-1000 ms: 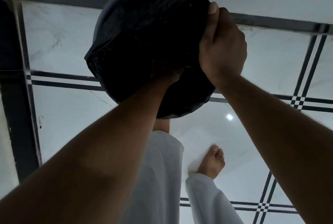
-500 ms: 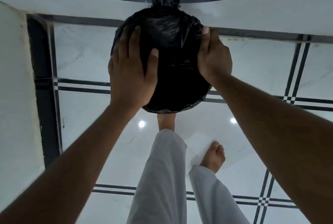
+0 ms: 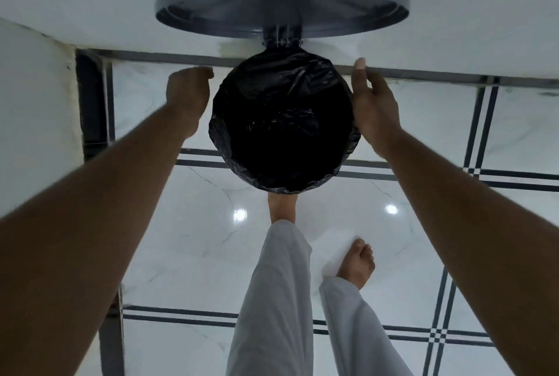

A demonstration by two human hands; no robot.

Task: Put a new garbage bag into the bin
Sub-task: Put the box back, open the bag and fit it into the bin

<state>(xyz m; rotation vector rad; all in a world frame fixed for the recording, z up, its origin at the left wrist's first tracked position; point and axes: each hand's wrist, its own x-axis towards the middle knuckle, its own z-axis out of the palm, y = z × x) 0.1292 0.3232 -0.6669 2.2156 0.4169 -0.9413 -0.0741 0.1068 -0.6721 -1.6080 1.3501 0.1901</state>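
A round bin stands on the floor below me, lined with a black garbage bag point(image 3: 281, 121) whose edge is folded over the rim. The bin's grey lid point(image 3: 281, 6) stands raised behind it. My left hand point(image 3: 187, 97) hovers just left of the bin, blurred, its fingers loosely curled and holding nothing, apart from the bag. Against the bag's folded edge on the right side of the rim rests my right hand point(image 3: 373, 109), fingers relaxed and thumb pointing up.
One bare foot point(image 3: 282, 207) is at the bin's front base, partly hidden under it. The other foot point(image 3: 357, 266) stands on the white tiled floor point(image 3: 181, 239) to the right. A white wall corner point(image 3: 36, 118) rises on the left.
My left hand came out of the bag, pressed on the rim, then moved off to the left. My right hand let go of the bag's edge. The view pulled back.
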